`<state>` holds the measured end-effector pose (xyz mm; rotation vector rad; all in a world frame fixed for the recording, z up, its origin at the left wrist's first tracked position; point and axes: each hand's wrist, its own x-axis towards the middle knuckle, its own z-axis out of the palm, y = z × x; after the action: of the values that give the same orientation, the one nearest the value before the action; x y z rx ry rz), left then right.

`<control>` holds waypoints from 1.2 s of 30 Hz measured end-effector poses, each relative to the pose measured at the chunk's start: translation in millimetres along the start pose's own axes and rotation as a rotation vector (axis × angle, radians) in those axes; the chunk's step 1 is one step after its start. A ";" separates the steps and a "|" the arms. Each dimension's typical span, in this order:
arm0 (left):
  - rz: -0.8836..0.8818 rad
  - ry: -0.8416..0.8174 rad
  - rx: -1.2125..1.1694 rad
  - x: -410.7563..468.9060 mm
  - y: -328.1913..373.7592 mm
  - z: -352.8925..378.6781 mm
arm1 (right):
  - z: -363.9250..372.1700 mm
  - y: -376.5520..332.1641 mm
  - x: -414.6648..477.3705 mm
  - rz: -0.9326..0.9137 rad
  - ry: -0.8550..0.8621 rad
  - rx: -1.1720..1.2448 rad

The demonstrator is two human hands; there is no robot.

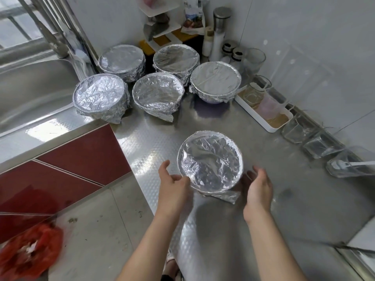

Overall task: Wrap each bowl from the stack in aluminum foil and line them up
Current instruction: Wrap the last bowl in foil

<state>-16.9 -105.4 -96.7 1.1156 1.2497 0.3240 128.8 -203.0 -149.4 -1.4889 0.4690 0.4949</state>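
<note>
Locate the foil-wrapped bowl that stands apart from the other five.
Head view, low centre: the bowl stands on the counter between the left hand and right hand, apart from the five bowls behind.

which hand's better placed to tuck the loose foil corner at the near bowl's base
Right, probably. The foil corner juts from the near bowl on its right side, next to the right hand; the left hand sits across the bowl.

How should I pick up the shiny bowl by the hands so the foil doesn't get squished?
Hold the bowl by its sides just under the rim, left hand and right hand coming from either side. It is wide and round, and the foil top is stretched over a hollow, so pressing from above would probably dent it.
</note>
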 end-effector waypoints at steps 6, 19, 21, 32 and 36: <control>0.127 0.104 0.155 19.6 16.5 2.4 | -7.7 0.9 -19.3 0.111 -0.050 0.152; 0.165 0.083 -0.303 49.7 6.4 32.2 | 28.7 -7.2 -5.6 0.130 -0.328 0.127; 0.133 0.088 -0.332 49.7 7.5 35.9 | 28.0 -7.5 -5.3 0.139 -0.331 0.122; -0.050 0.169 -0.732 23.5 -14.6 50.3 | 25.5 0.7 -1.9 0.141 -0.459 0.231; -0.095 0.220 -0.804 28.7 -3.8 58.4 | 19.9 9.3 -4.6 0.104 -0.426 0.234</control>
<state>42.4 -114.8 -122.0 0.3341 1.1868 0.8075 119.5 -183.0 -153.7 -1.0990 0.2566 0.7908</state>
